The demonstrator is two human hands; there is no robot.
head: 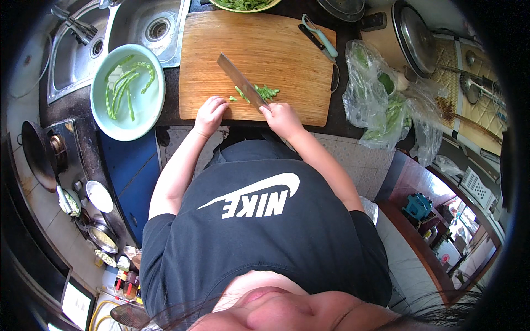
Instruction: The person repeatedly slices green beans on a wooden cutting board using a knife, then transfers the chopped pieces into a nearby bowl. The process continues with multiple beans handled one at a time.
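Note:
My right hand point(283, 119) grips the handle end of a kitchen cleaver point(240, 78), whose blade slants to the far left over a wooden cutting board point(256, 41). Cut green bean pieces point(267, 92) lie in a small heap on the right side of the blade. On its left side a longer piece of bean point(241, 94) rests against or close to the blade. My left hand point(212, 115) is at the board's near edge with its fingers bunched together, beside a short bean piece point(232, 98). Whether anything is under those fingers is hidden.
A pale green basin point(159, 99) holds water and whole beans, left of the board. Beyond stands a double steel sink point(132, 25). A peeler point(325, 39) and a black-handled knife point(311, 36) lie at the board's far right corner. Plastic bags of vegetables point(360, 82) sit right.

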